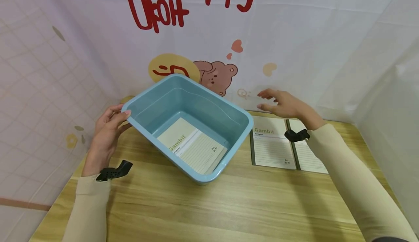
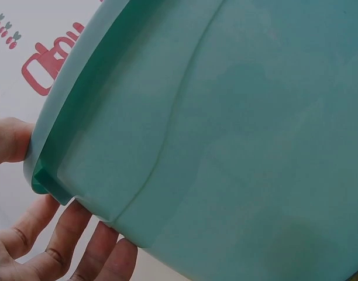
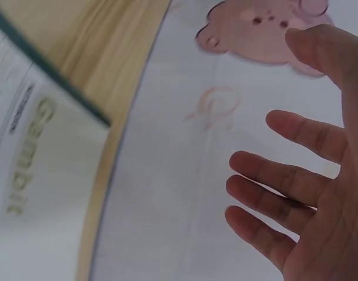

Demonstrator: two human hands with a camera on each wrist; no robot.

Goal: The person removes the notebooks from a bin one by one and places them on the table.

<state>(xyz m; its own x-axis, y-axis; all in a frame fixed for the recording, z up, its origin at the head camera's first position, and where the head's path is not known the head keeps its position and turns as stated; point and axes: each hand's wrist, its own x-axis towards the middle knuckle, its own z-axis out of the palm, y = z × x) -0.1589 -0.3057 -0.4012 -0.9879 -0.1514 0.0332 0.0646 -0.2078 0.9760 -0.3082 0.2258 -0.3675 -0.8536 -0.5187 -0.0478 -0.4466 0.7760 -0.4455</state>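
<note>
A blue plastic basin [image 1: 209,104] stands tilted over the table, its left side raised. My left hand [image 1: 109,127] grips its left corner, thumb over the rim and fingers beneath; the left wrist view shows the fingertips [image 2: 100,240] against the outer wall. Inside the basin lies a notebook [image 1: 193,147] marked Gambit. My right hand [image 1: 284,104] hovers at the back with fingers spread and nothing in them. Below it, a second Gambit notebook [image 1: 271,147] lies flat, with another notebook [image 1: 309,151] beside it, partly hidden by the right forearm.
The wooden table [image 1: 209,213] meets a white cloth backdrop [image 1: 311,45] with red lettering and a printed bear at the back. Cloth walls also close off the left and right sides. Black straps sit on both wrists.
</note>
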